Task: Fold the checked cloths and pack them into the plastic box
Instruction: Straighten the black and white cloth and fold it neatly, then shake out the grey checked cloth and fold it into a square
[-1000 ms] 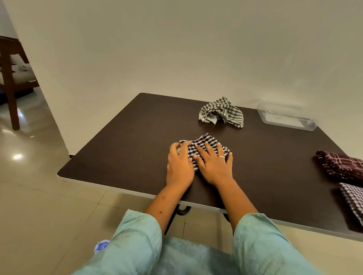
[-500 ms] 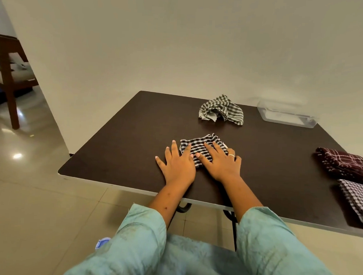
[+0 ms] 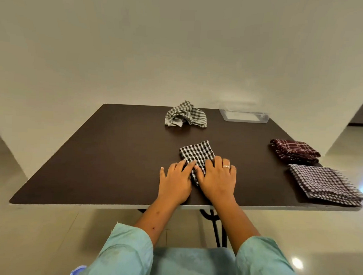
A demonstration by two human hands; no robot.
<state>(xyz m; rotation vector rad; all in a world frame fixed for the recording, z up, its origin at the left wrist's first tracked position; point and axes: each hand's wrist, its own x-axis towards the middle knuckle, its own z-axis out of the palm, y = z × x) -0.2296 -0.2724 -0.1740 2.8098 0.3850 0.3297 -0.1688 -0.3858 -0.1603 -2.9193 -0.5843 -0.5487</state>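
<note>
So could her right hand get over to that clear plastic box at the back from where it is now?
Probably yes. The right hand lies flat on the black-and-white checked cloth, and the bare table between it and the plastic box holds nothing. She may need to lean forward.

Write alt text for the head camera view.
Both hands, left hand and right hand, press flat on a folded black-and-white checked cloth on a dark table. A crumpled checked cloth and clear plastic box sit farther back; two folded cloths lie right.
</note>
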